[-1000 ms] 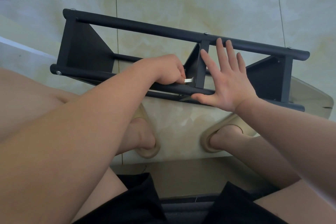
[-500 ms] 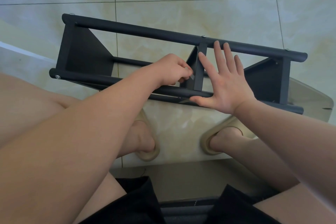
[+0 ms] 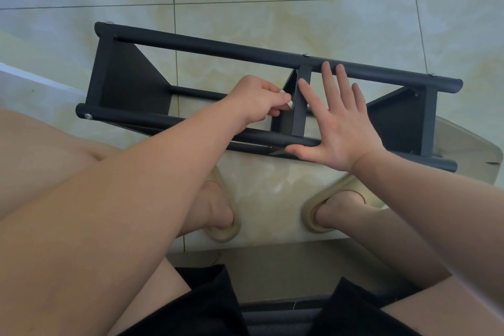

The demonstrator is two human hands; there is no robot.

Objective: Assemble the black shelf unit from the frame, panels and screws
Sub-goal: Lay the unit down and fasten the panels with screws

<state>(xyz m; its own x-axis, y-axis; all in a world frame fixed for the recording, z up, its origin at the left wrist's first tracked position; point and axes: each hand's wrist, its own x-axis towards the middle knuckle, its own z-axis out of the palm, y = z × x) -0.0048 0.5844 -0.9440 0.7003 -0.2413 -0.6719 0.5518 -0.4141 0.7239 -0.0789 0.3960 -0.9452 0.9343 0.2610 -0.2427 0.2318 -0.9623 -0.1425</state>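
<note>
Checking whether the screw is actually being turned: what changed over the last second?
The left hand, gripping a small silvery key, swung it up from the near bar beside the middle panel. The right hand stayed flat against the shelf frame.

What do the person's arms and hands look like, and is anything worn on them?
The left forearm and right forearm are bare, with no sleeves in view. The left hand and right hand wear no gloves; no ring, watch or bracelet shows.
</note>
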